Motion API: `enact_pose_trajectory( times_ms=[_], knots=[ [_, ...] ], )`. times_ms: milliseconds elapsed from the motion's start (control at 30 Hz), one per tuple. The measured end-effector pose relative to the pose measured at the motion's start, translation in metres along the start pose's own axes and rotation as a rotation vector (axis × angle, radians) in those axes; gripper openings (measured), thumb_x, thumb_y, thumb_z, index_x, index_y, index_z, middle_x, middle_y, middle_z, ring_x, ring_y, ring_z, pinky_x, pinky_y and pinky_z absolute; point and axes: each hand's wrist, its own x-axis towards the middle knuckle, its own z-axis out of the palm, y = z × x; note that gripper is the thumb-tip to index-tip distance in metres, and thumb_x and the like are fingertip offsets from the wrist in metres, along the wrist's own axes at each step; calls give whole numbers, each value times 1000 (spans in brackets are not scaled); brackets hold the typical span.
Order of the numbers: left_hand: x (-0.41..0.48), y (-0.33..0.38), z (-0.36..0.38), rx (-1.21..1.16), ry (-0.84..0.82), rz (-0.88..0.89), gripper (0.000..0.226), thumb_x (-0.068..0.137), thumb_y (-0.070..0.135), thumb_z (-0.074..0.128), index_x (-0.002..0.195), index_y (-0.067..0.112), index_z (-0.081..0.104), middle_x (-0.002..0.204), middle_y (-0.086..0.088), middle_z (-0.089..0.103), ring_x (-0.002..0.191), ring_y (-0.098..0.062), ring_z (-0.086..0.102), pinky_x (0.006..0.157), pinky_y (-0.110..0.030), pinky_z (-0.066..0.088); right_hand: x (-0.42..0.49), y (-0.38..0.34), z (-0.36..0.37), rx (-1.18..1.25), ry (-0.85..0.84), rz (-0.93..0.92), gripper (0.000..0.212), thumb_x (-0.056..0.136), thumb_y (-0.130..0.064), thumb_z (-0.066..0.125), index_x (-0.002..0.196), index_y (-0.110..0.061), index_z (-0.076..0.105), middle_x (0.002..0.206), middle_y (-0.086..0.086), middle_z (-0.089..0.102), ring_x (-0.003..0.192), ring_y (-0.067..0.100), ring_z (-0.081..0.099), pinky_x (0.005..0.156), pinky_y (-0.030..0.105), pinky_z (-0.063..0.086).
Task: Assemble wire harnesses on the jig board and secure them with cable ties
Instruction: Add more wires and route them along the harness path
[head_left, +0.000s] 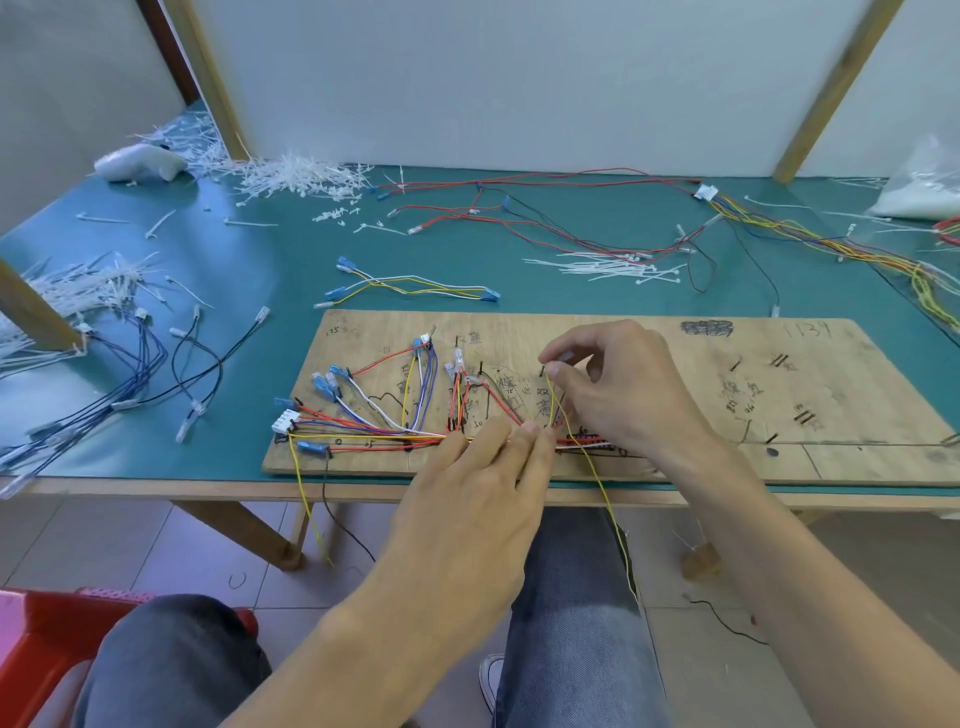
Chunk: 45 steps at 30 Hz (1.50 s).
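Table (260, 270) with green top, strewn at the back with loose wires (519, 218) and, far left, heaps of white cable ties (296, 176). At the near edge, wooden jig board (675, 415), pegs and pen marks all over it. On its left half, a wire bundle (374, 431): red, yellow, white and blue leads fanned out to blue terminals (324, 387) and gathered into one trunk along the near side, white connector (284, 420) at the left end. On the right half, only pegs and markings.

Flat on the trunk at mid-board, left hand (467, 499), fingers straight, pressing down. Just beside it, right hand (623, 384), thumb and forefinger pinching the clear-sleeved end of a yellow wire (587, 452) close to a peg (543, 370), other fingers loosely curled. Rest of that wire trailing over the board edge toward the floor.

Looks like the routing stage, partway through. No tie made out on the bundle, so tying probably all left to do.
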Motion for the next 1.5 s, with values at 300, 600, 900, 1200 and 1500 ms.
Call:
enact_pose_trajectory(
  times_ms=[300, 600, 900, 1200, 1500],
  knots=[
    [11, 4, 4, 5, 88, -41, 77, 65, 23, 73, 141, 19, 60, 116, -1, 73, 107, -24, 55, 81, -35, 43, 19, -1, 0, -44, -72, 18, 9, 88, -21, 82, 81, -27, 80, 71, -13, 72, 61, -8, 59, 55, 7, 37],
    [42, 19, 0, -47, 187, -102, 38, 67, 11, 74, 99, 24, 60, 97, -12, 59, 105, -36, 48, 81, -42, 43, 34, 2, -2, 21, -214, 108, 9, 86, -19, 83, 80, -26, 83, 75, -7, 76, 76, 9, 67, 68, 22, 46],
    [50, 21, 7, -147, 361, -216, 38, 80, 4, 56, 109, 29, 57, 102, -5, 60, 101, -33, 52, 79, -41, 43, 37, 4, -5, 43, -241, 108, 9, 84, -18, 84, 78, -25, 83, 72, -4, 76, 69, 8, 63, 68, 24, 47],
    [52, -5, 15, -529, 536, -199, 21, 92, 9, 69, 102, 25, 58, 83, 7, 60, 88, -24, 48, 70, -43, 47, 38, 5, -7, 65, -218, 157, 14, 81, -15, 83, 73, -26, 83, 62, -10, 72, 53, -5, 56, 50, 12, 39],
    [82, -30, 0, -714, 570, -407, 16, 94, 8, 59, 90, 23, 53, 86, 3, 76, 82, -29, 67, 73, -47, 52, 42, 12, -7, 21, -107, 183, 15, 86, -14, 79, 76, -23, 83, 63, -9, 71, 63, 1, 59, 53, 18, 40]
  ],
)
